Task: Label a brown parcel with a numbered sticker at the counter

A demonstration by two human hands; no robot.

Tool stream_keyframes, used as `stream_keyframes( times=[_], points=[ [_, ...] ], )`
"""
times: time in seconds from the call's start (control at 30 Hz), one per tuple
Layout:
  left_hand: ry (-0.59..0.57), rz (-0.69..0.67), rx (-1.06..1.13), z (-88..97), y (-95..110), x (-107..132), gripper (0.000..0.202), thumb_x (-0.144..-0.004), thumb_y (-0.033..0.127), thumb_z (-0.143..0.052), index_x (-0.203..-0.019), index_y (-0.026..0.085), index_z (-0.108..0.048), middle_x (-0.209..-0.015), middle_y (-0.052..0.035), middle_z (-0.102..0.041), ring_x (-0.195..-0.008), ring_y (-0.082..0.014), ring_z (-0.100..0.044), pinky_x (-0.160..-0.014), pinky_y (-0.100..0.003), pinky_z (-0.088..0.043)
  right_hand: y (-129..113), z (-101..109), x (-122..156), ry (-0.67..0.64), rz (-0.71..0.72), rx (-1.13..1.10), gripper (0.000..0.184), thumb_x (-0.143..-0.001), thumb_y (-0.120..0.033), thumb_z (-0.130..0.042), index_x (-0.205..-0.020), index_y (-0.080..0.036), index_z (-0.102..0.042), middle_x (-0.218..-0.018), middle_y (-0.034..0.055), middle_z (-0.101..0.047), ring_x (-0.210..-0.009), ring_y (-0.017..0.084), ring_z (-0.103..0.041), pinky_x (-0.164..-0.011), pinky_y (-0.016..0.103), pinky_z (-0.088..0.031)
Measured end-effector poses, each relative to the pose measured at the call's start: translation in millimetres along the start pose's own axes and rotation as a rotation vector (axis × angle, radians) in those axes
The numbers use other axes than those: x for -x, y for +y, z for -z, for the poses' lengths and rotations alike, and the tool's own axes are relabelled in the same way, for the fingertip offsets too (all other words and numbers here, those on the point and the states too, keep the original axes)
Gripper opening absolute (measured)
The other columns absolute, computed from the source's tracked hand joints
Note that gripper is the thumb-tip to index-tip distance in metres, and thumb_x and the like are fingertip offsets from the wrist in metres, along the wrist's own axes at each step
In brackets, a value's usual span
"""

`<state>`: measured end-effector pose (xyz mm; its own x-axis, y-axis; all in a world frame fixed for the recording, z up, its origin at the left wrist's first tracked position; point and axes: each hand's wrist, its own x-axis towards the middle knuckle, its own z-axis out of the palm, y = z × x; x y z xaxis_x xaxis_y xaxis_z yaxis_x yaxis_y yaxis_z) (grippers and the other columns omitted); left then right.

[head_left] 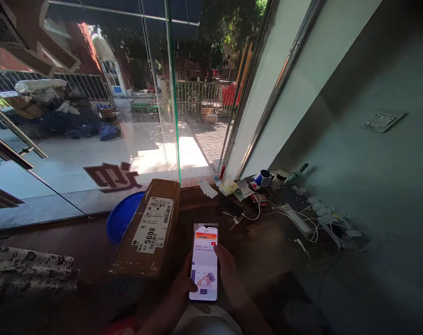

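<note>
A smartphone (pixel 204 265) with a lit screen is held upright between both hands at the lower middle of the head view. My left hand (pixel 183 281) grips its left edge, thumb resting over the lower corner of the screen. On the right edge, my right hand (pixel 225 260) is closed round the phone, its thumb at a red button near the upper part of the screen. To the left of the phone lies a taped brown cardboard box (pixel 127 251) with a white shipping label (pixel 153 228) reading 5008.
A blue round stool or basin (pixel 122 216) sits behind the box. Right of the phone, a dark desk holds papers (pixel 207 189), a power strip (pixel 297 219), tangled cables and a green bottle (pixel 298 174). A glass front (pixel 127 139) stands ahead, a wall (pixel 382 186) at right.
</note>
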<state>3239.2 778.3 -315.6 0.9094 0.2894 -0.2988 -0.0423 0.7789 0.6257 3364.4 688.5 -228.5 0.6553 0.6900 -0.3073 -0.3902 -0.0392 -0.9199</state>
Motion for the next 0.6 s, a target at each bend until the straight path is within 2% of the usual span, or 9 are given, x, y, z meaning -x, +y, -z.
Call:
stream_keyframes(
  times=[0.07, 0.13, 0.23, 0.33, 0.4, 0.47, 0.6],
  points=[
    [0.005, 0.004, 0.010, 1.5, -3, 0, 0.113, -0.040, 0.001, -0.059, -0.146, 0.032, -0.040, -0.120, -0.0035, -0.070, -0.115, -0.0331, -0.060, -0.084, -0.036, -0.054, -1, -1, -3, 0.026, 0.021, 0.018, 0.050, -0.062, -0.066, -0.070, -0.069, -0.017, -0.067, -0.063, 0.0057, -0.067, -0.063, 0.023, -0.059, -0.059, 0.034, -0.046],
    [0.001, -0.002, 0.017, -2.7, -2, 3, 0.112, -0.040, 0.001, -0.059, -0.146, 0.031, -0.040, -0.119, -0.0036, -0.070, -0.111, -0.0318, -0.062, -0.082, -0.036, -0.056, 1, 0, -4, 0.003, 0.037, 0.006, 0.047, -0.064, -0.063, -0.070, -0.073, -0.017, -0.068, -0.065, 0.0060, -0.067, -0.064, 0.024, -0.059, -0.061, 0.034, -0.047],
    [0.014, -0.011, 0.033, -14.9, 4, 12, 0.110, -0.048, 0.006, -0.059, -0.150, 0.033, -0.030, -0.114, -0.0048, -0.071, -0.095, -0.0295, -0.066, -0.068, -0.037, -0.059, 4, 4, -1, -0.106, 0.038, -0.052, 0.037, -0.063, -0.046, -0.069, -0.086, -0.017, -0.070, -0.075, 0.0059, -0.070, -0.071, 0.025, -0.061, -0.066, 0.036, -0.048],
    [0.045, 0.021, 0.067, -22.7, 11, 19, 0.115, -0.054, 0.009, -0.058, -0.154, 0.038, -0.009, -0.112, -0.0053, -0.071, -0.088, -0.0288, -0.067, -0.056, -0.034, -0.058, 5, 9, 7, -0.251, 0.008, -0.061, 0.049, -0.056, -0.026, -0.061, -0.104, -0.020, -0.069, -0.094, 0.0052, -0.074, -0.087, 0.026, -0.062, -0.078, 0.037, -0.048],
    [0.058, 0.023, 0.083, -22.3, 12, 19, 0.122, -0.051, 0.007, -0.059, -0.154, 0.035, 0.000, -0.111, -0.0064, -0.072, -0.090, -0.0292, -0.067, -0.057, -0.034, -0.058, 4, 12, 13, -0.316, -0.030, -0.052, 0.060, -0.054, -0.021, -0.057, -0.113, -0.021, -0.067, -0.103, 0.0048, -0.073, -0.094, 0.026, -0.062, -0.082, 0.038, -0.047],
    [0.054, 0.030, 0.063, -20.2, 12, 19, 0.128, -0.046, 0.004, -0.060, -0.155, 0.029, 0.003, -0.114, -0.0092, -0.071, -0.096, -0.0321, -0.065, -0.061, -0.036, -0.060, 3, 14, 17, -0.325, -0.053, -0.048, 0.062, -0.055, -0.021, -0.055, -0.116, -0.021, -0.067, -0.103, 0.0045, -0.073, -0.093, 0.026, -0.061, -0.081, 0.038, -0.046],
    [0.054, 0.085, -0.015, -22.4, 10, 21, 0.129, -0.041, 0.000, -0.059, -0.154, 0.031, -0.006, -0.127, -0.0114, -0.065, -0.101, -0.0349, -0.065, -0.063, -0.035, -0.058, 1, 14, 20, -0.307, -0.014, -0.041, 0.058, -0.054, -0.022, -0.053, -0.110, -0.020, -0.069, -0.095, 0.0035, -0.073, -0.090, 0.026, -0.059, -0.082, 0.038, -0.045]
  ],
)
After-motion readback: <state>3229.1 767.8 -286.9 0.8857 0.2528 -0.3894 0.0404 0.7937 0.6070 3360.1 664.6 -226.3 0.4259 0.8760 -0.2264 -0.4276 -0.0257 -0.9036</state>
